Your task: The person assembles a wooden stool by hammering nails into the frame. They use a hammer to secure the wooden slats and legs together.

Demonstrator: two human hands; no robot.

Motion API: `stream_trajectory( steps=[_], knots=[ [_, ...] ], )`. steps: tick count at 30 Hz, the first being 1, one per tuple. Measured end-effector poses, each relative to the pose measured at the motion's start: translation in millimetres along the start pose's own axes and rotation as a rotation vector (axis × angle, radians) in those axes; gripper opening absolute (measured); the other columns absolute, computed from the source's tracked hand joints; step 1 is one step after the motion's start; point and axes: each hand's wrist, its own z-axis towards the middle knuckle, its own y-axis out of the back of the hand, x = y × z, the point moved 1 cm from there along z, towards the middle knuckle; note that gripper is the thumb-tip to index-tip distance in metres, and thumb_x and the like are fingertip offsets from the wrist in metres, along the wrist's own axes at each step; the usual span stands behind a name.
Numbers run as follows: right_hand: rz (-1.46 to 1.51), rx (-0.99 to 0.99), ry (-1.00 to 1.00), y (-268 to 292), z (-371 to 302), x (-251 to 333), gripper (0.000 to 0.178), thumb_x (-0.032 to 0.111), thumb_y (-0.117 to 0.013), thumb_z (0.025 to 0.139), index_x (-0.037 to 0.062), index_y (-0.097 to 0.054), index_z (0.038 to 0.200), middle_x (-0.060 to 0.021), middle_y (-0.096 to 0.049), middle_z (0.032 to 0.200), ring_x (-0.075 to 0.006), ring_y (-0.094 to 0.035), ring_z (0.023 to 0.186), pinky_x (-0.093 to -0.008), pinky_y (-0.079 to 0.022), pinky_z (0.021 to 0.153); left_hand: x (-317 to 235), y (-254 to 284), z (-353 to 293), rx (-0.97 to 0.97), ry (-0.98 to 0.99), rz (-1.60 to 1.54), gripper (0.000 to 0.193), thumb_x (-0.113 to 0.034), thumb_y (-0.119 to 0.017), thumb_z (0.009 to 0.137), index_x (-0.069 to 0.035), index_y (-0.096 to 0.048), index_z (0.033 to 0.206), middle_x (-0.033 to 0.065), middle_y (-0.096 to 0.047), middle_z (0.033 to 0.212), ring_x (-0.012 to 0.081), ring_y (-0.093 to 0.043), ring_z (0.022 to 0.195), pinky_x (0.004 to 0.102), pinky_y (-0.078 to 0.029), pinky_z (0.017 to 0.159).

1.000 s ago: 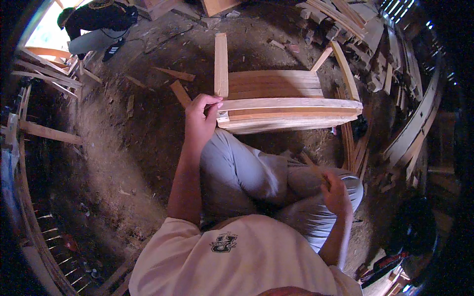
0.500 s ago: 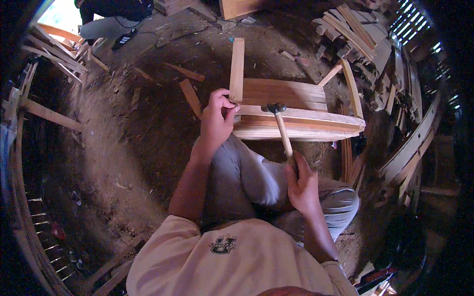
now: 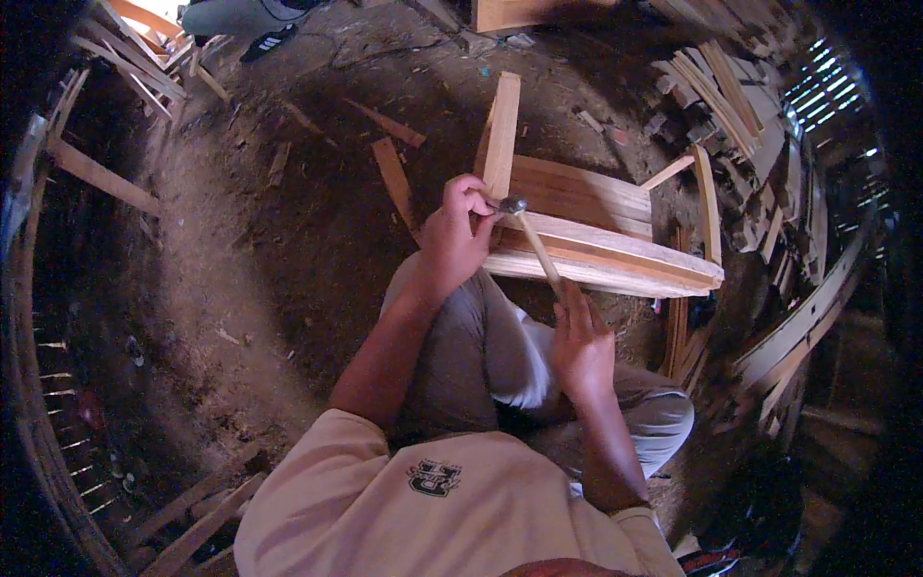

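My right hand [image 3: 585, 348] is wrapped round the wooden handle of a hammer [image 3: 540, 252]. Its dark metal head is right beside the fingertips of my left hand [image 3: 456, 234]. Those fingers are pinched together at the near left corner of a wooden furniture frame [image 3: 615, 252], where an upright leg [image 3: 502, 135] meets the long rail. Whatever small thing they pinch is too hidden to name. The frame lies in front of my bent knees, with slatted boards [image 3: 582, 192] inside it and another leg [image 3: 707, 207] at its right end.
Loose wood offcuts [image 3: 392, 178] lie on the dirt floor left of the frame. Stacked planks [image 3: 716, 101] rise at the far right, and long boards [image 3: 803, 322] lean nearer on the right. Another person's shoe [image 3: 269, 43] shows at the far left.
The hammer head has moved left along the rail, from a short gap away to right beside my left fingertips. My left hand stays pinched at the corner. The whole view has shifted slightly.
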Motion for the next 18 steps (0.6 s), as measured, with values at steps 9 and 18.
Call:
stream_trajectory(
  steps=[9,18],
  knots=[
    [-0.048,-0.057,0.099,-5,-6,4,0.046,-0.002,-0.064,0.092,-0.004,-0.055,0.137,-0.0226,-0.071,0.104,-0.0385,-0.072,0.081,-0.0474,-0.061,0.065,-4,0,2,-0.047,-0.134,0.128,0.05,0.003,-0.076,0.085,-0.003,-0.047,0.125,0.0111,-0.073,0.093,0.032,-0.074,0.088,0.0412,-0.058,0.076],
    [0.052,-0.028,0.005,-7,-10,4,0.044,-0.003,-0.064,0.092,-0.0038,-0.056,0.136,-0.0252,-0.07,0.107,-0.0417,-0.072,0.089,-0.0488,-0.06,0.074,0,-3,2,-0.069,-0.161,0.127,0.046,0.006,-0.075,0.082,-0.004,-0.048,0.119,0.0145,-0.071,0.1,0.0336,-0.073,0.095,0.0424,-0.058,0.082]
  ],
)
